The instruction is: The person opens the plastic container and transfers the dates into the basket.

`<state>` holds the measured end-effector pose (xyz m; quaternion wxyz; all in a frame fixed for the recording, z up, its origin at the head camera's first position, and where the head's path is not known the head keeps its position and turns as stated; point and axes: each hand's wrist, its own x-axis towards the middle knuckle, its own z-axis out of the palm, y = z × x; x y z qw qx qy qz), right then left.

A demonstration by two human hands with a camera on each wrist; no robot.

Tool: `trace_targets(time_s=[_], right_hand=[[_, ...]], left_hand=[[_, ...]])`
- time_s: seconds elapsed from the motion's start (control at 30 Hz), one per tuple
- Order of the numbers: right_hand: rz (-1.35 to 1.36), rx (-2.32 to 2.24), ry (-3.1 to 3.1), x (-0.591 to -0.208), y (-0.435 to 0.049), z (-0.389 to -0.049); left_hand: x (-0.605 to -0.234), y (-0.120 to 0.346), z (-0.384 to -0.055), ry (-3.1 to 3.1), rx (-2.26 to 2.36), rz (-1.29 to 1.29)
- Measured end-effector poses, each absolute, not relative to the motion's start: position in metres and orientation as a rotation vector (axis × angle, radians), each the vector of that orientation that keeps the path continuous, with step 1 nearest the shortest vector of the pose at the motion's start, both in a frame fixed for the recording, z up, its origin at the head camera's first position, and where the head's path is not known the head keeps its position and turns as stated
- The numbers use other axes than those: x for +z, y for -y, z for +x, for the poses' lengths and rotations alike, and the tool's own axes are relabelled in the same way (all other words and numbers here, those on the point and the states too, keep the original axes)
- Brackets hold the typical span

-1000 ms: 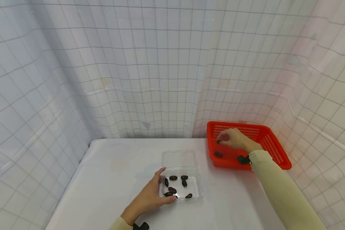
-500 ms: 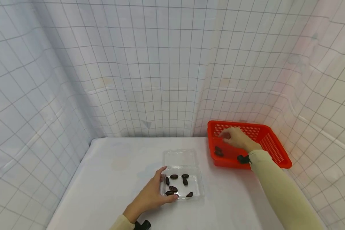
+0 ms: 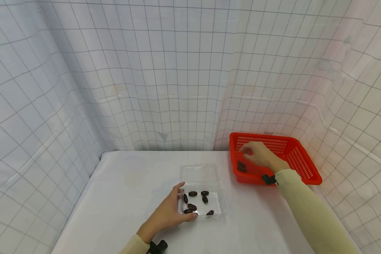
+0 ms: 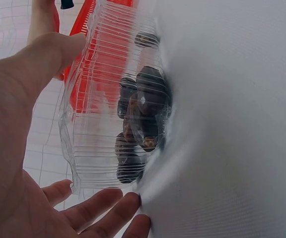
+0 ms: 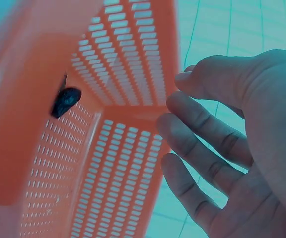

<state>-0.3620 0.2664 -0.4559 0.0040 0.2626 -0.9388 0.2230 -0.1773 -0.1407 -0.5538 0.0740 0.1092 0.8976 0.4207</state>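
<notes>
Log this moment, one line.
left hand: holds clear rectangular plastic box; right hand: empty, over red rectangular plastic basket; dark oval pieces: in both

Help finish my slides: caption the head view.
Left hand holds a clear box of dark pieces; right hand hovers over a red basket.

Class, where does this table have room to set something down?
Bare: the white table left of the left hand, and between the clear box and right sleeve. Crowded: the box's left half, with dark pieces, and the left end of the red basket, by the right hand.
</notes>
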Motion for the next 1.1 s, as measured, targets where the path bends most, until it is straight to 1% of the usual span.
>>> trace_targets(time_s=[0.43, 1.1], right_hand=[[0.876, 0.63, 2.925, -0.444, -0.229, -0.329], [1.018, 0.552, 2.921, -0.45, -0.191, -0.3]], left_hand=[[-0.552, 0.14, -0.182, -2.685, 1.277, 0.386], [-0.553, 0.138, -0.186, -2.686, 1.238, 0.374]])
